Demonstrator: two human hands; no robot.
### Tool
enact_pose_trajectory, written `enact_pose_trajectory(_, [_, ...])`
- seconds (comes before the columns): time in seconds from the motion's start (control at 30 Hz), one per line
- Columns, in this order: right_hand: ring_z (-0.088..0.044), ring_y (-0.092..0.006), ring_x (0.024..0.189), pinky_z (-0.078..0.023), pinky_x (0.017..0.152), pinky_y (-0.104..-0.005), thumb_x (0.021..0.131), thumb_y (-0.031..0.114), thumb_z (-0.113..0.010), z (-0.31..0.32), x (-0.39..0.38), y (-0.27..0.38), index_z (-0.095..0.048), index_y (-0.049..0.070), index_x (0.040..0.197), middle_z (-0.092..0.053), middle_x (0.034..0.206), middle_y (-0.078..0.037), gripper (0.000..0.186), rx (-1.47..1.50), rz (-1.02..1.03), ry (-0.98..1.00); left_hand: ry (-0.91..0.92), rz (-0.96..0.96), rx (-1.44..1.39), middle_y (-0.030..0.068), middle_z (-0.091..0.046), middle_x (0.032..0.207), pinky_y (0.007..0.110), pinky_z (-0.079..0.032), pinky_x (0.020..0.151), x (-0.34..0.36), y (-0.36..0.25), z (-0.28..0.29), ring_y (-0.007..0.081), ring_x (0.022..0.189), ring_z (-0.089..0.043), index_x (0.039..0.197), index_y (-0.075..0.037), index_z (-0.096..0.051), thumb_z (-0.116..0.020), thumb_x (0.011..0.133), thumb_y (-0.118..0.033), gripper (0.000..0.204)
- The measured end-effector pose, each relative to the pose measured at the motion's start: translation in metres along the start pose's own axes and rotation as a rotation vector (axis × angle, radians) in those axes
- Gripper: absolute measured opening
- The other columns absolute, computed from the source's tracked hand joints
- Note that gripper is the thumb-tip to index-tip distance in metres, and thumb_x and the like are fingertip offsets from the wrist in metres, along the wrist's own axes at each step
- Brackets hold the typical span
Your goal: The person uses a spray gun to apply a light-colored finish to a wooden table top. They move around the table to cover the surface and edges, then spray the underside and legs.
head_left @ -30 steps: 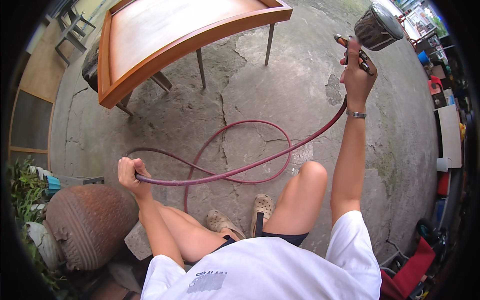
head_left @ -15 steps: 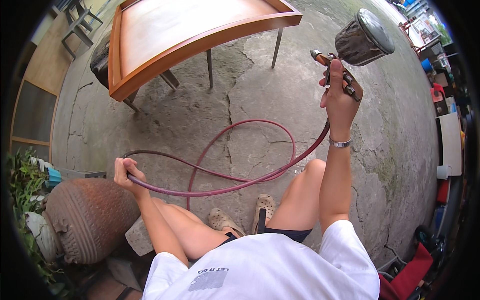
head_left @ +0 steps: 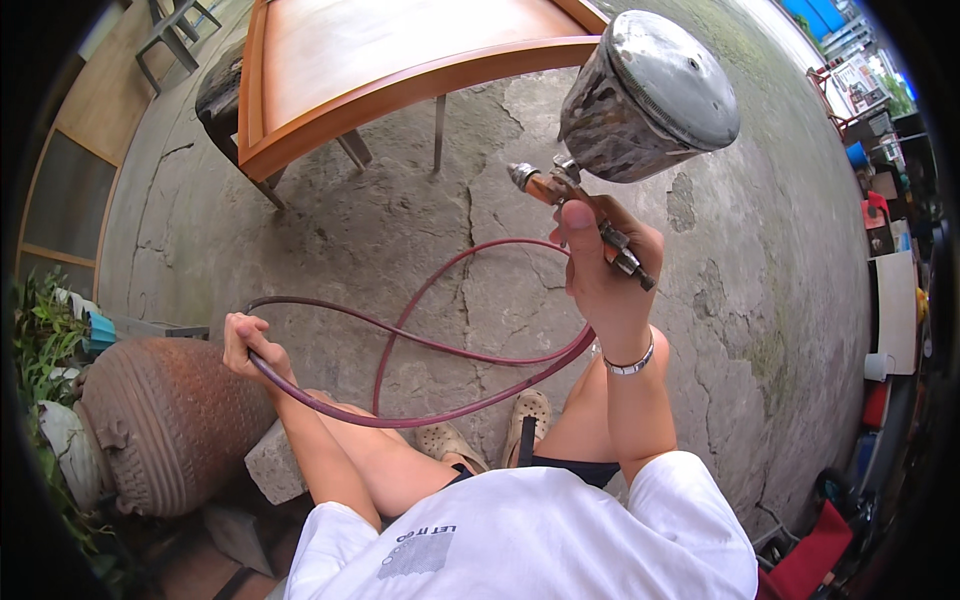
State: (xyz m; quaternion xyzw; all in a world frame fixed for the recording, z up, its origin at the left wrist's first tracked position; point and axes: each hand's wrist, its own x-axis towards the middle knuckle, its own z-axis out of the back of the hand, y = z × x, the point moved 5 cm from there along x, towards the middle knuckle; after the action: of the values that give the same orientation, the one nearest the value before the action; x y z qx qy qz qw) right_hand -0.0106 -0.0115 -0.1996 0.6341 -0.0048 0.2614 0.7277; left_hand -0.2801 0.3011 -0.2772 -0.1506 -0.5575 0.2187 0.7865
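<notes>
— Metal, scuffed and streaked: what is the vessel right of centre, near the top?

— It is the lidded cup [head_left: 650,105] of a spray gun [head_left: 548,187]. The right-hand grip [head_left: 612,275] holds the gun raised above the floor, fingers closed around its body; the nozzle points to the left, and the cup's lid is tilted toward the upper right.

— How does the left-hand grip [head_left: 255,345] compare?

— It is narrow, curled into a fist around a dark red hose [head_left: 470,408]. One stretch sags across the shins toward the right wrist; its junction with the gun is hidden. Another stretch forms a loop beyond the feet.

— What surface and surroundings are shown?

— Grey concrete floor [head_left: 780,270], cracked in several places. At the top, left of the gun, a framed panel [head_left: 400,30], pale inside its orange-brown border, is raised on slim legs. At the left, a brown clay jar [head_left: 190,410] lies between leafy plants [head_left: 45,350] and a stone block [head_left: 275,468]. A grey chair [head_left: 170,45] occupies the upper left corner; along the right margin are a white container [head_left: 878,366] and a red cloth [head_left: 815,560].
</notes>
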Motion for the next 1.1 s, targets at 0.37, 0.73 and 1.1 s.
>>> enact_pose_trajectory(0.37, [-0.052, -0.0047, 0.046, -0.037, 0.044, -0.0229, 0.097, 0.046, -0.073, 0.064, 0.056, -0.041, -0.079, -0.002, 0.099, -0.063, 0.059, -0.002, 0.048, -0.148, -0.086, -0.337, 0.092, -0.116, 0.026, 0.0087, -0.044, 0.061, 0.036, -0.033, 0.052, -0.004, -0.027, -0.015, 0.0239, 0.054, -0.044, 0.067, -0.003, -0.048, -0.049, 0.11, -0.024, 0.047])
enact_pose_trajectory(0.73, [-0.055, -0.008, 0.044, -0.041, 0.037, -0.024, 0.102, 0.048, -0.063, 0.178, 0.13, -0.09, -0.083, 0.012, 0.104, -0.063, 0.062, -0.001, 0.041, -0.467, 0.044, -0.664, 0.213, -0.359, 0.029, 0.0068, -0.036, 0.059, 0.037, -0.031, 0.053, -0.019, -0.062, -0.048, 0.023, 0.052, -0.04, 0.065, -0.007, -0.046, -0.061, 0.105, -0.023, 0.046])
enact_pose_trajectory(1.1, [-0.047, -0.005, 0.04, -0.034, 0.037, -0.023, 0.1, 0.046, -0.068, 0.098, 0.052, -0.063, -0.08, 0.003, 0.104, -0.062, 0.061, -0.001, 0.045, -0.129, -0.103, -0.406, 0.055, -0.095, 0.01, 0.0081, -0.048, 0.061, 0.034, -0.036, 0.054, -0.011, -0.037, -0.027, 0.0226, 0.054, -0.047, 0.068, -0.003, -0.05, -0.051, 0.11, -0.027, 0.048])
